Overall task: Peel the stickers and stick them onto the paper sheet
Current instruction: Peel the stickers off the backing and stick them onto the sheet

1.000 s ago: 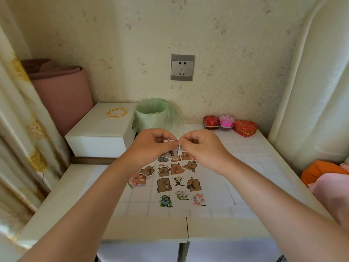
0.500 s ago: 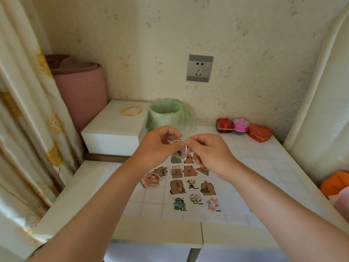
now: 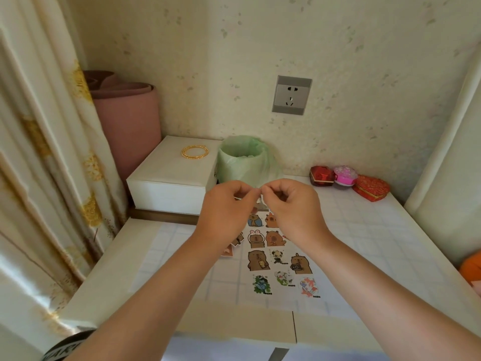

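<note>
**Both hands pinch one sticker, mid-peel**

The left hand (image 3: 229, 212) and right hand (image 3: 292, 207) meet fingertip to fingertip, each pinching the same small sticker (image 3: 261, 201), raised above the far end of the paper sheet (image 3: 364, 246). Most of the sticker is hidden by the fingers; only a pale sliver shows.

This looks like the peeling step, picture being parted from backing. Next, the freed sticker has to come down on a bare patch of the gridded sheet, clear of the cartoon animals already stuck (image 3: 257, 260) in rows at its middle. The backing would likely go in the green-lined bin (image 3: 243, 162) just beyond the hands.

A few loose stickers (image 3: 229, 251) lie left of the rows, partly under the left wrist.

Tiny dark captions sit under the nearest row of stickers, too small to read. A dark wristband (image 3: 65, 347) at the near left edge bears white letters, cut off and unreadable.
</note>
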The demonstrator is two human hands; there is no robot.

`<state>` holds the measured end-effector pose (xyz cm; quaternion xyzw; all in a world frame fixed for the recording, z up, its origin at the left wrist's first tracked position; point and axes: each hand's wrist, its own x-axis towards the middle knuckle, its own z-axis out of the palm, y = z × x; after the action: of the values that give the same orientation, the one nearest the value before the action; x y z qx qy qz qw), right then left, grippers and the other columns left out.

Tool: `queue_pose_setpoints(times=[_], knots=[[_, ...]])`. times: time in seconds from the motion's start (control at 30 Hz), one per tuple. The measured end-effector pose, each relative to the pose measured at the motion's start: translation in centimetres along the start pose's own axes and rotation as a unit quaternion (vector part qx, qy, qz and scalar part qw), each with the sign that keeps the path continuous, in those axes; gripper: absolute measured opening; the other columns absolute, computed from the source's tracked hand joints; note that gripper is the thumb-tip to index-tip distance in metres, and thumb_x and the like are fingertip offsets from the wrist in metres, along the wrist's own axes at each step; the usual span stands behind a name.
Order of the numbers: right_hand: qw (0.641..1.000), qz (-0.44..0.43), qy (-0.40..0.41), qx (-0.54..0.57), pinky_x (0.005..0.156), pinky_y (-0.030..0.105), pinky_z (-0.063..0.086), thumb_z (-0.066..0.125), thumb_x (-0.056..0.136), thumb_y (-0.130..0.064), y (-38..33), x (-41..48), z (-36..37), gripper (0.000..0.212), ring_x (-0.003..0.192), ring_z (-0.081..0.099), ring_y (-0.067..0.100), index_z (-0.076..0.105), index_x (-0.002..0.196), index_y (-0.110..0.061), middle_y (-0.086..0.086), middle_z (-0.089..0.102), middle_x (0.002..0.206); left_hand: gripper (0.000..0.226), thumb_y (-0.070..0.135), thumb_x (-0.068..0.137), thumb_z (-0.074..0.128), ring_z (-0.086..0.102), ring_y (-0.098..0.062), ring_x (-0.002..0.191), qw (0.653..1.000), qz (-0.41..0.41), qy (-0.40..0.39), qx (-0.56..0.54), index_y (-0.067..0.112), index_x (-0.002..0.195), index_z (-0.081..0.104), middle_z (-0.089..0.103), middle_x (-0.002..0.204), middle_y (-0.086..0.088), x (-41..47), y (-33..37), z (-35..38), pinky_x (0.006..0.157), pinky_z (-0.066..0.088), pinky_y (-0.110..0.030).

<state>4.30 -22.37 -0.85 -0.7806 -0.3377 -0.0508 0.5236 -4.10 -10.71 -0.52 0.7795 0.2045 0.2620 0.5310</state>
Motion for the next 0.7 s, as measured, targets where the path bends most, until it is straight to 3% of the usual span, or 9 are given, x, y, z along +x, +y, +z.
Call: queue_pose_setpoints(times=[0.17, 0.33, 0.43, 0.6, 0.7], knots=[[0.999, -0.032, 0.002, -0.039, 0.064, 0.021, 0.052, 0.065, 0.093, -0.024, -0.2, 0.0, 0.5, 0.015, 0.069, 0.065, 0.003, 0.075, 0.083, -0.029, -0.018, 0.070, 0.073, 0.014, 0.027, 0.091, 0.069, 0.074, -0.009, 0.077, 0.995, -0.057, -0.025, -0.075, 0.017, 0.087, 0.078, 0.075, 0.076, 0.003, -0.1, 0.3, -0.7, 0.068, 0.063, -0.032], [0.997, -0.041, -0.015, -0.067, 0.057, 0.011, 0.042, 0.067, 0.092, -0.025, -0.1, -0.1, 0.8, 0.014, 0.061, 0.062, 0.003, 0.075, 0.082, -0.030, -0.023, 0.065, 0.067, 0.013, 0.025, 0.090, 0.068, 0.073, -0.009, 0.074, 0.998, -0.042, -0.023, -0.042, 0.019, 0.081, 0.076, 0.073, 0.077, 0.007, -0.1, -0.4, -1.2, 0.063, 0.063, -0.034], [0.999, -0.024, -0.021, -0.038, 0.058, 0.012, 0.043, 0.067, 0.092, -0.024, -0.2, 0.0, 1.0, 0.014, 0.061, 0.062, 0.003, 0.075, 0.081, -0.029, -0.021, 0.066, 0.066, 0.013, 0.023, 0.089, 0.067, 0.073, -0.015, 0.076, 0.998, -0.046, -0.014, -0.040, 0.020, 0.078, 0.073, 0.071, 0.078, 0.006, 0.1, -0.8, -1.4, 0.061, 0.062, -0.032], [0.996, 0.071, -0.029, 0.055, 0.057, 0.025, 0.045, 0.064, 0.093, -0.023, -0.9, 0.3, 1.9, 0.019, 0.049, 0.051, 0.002, 0.074, 0.079, -0.027, -0.016, 0.060, 0.054, 0.011, 0.018, 0.087, 0.063, 0.073, -0.015, 0.076, 0.995, -0.063, -0.008, -0.071, 0.010, 0.084, 0.070, 0.073, 0.090, -0.005, 0.5, -0.8, -2.0, 0.064, 0.063, -0.034], [0.981, 0.145, -0.037, 0.122, 0.050, 0.025, 0.046, 0.061, 0.095, -0.021, -1.6, 0.4, 1.9, 0.020, 0.044, 0.049, 0.006, 0.070, 0.078, -0.021, -0.007, 0.055, 0.051, 0.012, 0.016, 0.087, 0.061, 0.072, -0.013, 0.073, 0.992, -0.075, -0.005, -0.100, 0.008, 0.086, 0.069, 0.074, 0.088, -0.003, 0.7, -0.8, -2.4, 0.068, 0.063, -0.037]])
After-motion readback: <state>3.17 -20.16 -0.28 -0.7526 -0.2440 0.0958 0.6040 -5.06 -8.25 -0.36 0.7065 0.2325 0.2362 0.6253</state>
